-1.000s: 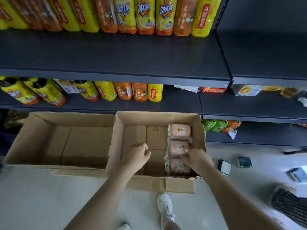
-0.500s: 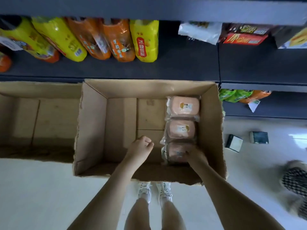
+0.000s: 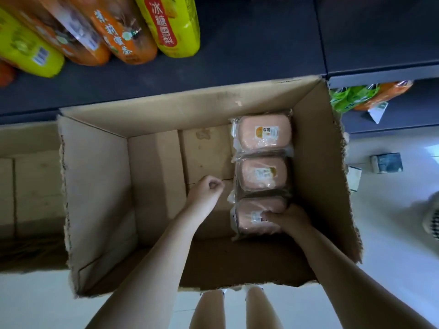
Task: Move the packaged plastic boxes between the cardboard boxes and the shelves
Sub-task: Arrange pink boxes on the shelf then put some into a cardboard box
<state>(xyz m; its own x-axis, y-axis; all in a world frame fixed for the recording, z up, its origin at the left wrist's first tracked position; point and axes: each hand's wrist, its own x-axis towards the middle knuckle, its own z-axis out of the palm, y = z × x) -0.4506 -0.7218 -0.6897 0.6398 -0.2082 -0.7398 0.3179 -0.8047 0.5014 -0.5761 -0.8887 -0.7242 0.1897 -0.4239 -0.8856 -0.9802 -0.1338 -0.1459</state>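
Three pink plastic boxes in clear wrap lie in a row along the right wall of an open cardboard box [image 3: 95, 186]. The far packaged box [image 3: 263, 132] and the middle packaged box [image 3: 260, 174] lie untouched. My right hand [image 3: 288, 218] grips the near packaged box [image 3: 249, 222], fingers curled over its top right edge. My left hand [image 3: 207, 189] hovers inside the cardboard box to the left of the row, fingers curled into a fist and holding nothing.
A second open cardboard box [image 3: 26, 186] stands to the left. Behind both runs a dark shelf [image 3: 237, 55] with yellow and orange drink bottles [image 3: 173, 27] lying on it. A lower shelf at right holds green and orange packets [image 3: 361, 95]. Small boxes [image 3: 387, 162] lie on the floor.
The camera has dropped closer over the cardboard box. My right hand has gone down onto the near packaged box and closed on it. My left hand stays curled beside the row.
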